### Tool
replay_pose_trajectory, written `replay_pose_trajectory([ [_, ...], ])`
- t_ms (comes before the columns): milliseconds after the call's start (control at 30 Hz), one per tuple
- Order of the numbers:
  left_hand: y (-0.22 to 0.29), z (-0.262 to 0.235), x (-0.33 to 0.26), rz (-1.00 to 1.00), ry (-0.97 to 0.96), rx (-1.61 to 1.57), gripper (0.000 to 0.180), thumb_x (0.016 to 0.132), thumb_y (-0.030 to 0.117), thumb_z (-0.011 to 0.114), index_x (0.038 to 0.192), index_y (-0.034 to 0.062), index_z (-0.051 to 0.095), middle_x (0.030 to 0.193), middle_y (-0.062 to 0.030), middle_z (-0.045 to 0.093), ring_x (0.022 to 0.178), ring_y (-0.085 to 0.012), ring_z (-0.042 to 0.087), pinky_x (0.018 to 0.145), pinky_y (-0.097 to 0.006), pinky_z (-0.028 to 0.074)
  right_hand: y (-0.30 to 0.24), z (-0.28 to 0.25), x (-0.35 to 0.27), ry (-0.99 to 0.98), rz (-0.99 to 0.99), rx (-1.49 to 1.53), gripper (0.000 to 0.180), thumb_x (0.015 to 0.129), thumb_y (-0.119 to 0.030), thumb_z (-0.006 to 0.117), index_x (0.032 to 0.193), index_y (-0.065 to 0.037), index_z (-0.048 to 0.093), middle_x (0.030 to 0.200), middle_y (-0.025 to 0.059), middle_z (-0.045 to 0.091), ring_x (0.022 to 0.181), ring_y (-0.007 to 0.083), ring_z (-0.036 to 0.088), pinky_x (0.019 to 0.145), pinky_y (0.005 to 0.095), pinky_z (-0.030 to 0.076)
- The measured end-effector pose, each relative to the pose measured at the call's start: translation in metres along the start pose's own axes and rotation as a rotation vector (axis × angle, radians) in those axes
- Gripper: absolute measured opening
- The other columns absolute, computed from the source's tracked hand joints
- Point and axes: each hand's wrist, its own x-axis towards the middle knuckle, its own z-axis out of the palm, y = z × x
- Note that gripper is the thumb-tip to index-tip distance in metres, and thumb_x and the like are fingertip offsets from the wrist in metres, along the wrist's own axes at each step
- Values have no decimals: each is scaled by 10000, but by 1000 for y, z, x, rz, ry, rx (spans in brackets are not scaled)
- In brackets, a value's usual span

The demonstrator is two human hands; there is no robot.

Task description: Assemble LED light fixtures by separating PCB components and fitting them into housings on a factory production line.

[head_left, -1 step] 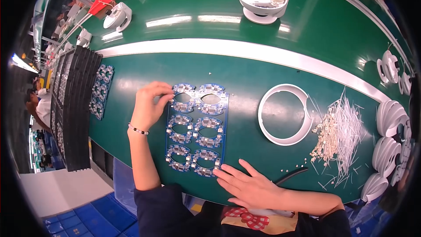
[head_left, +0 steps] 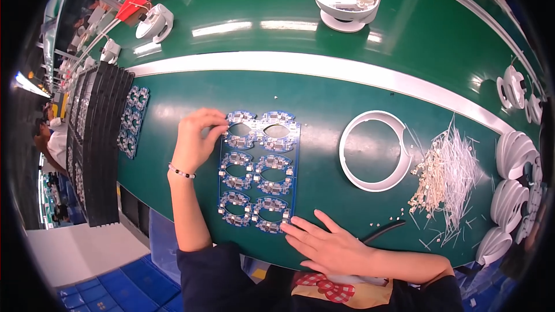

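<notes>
A blue circuit board panel (head_left: pixel 254 185), made of several joined boards with oval cut-outs, lies flat on the green worktop before me. At its far left corner, my left hand (head_left: pixel 199 133) pinches the edge between thumb and forefinger. A beaded bracelet sits on that wrist. My right hand (head_left: pixel 326 245) lies palm down with the fingers spread, its fingertips touching the panel's near right corner. That hand grips nothing.
A white plastic ring (head_left: pixel 345 156) lies right of the panel, beside a heap of white wires with cream connectors (head_left: pixel 454 182). A black cable (head_left: pixel 386 230) rests near the front edge. Black racks (head_left: pixel 95 144) and another blue panel (head_left: pixel 134 118) stand left. White housings (head_left: pixel 347 3) sit beyond.
</notes>
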Motion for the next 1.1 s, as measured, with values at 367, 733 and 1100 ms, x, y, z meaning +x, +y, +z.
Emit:
replay_pose_trajectory([
  [367,22,9,2,9,95,-58,52,776,-47,590,819,-25,609,843,-163,664,749,-325,651,683,-319,505,2,6,-9,117,-71,34,494,841,-355,546,1246,-75,498,1453,119,299,1347,246,266,1081,477,197],
  [733,184,97,-5,912,-450,-351,281,747,69,577,1021,32,623,961,-89,647,856,-211,638,804,-342,518,-14,-37,-112,-143,360,-129,878,606,-482,724,1324,-83,414,1425,155,312,1303,328,304,1040,534,230],
  [1100,176,60,2,778,-154,-234,348,639,2,698,981,-11,634,1018,-135,638,843,-270,641,682,-332,501,-5,-61,-131,-67,307,-392,581,664,-231,638,1185,-2,522,1212,171,478,1051,288,467,918,410,362],
])
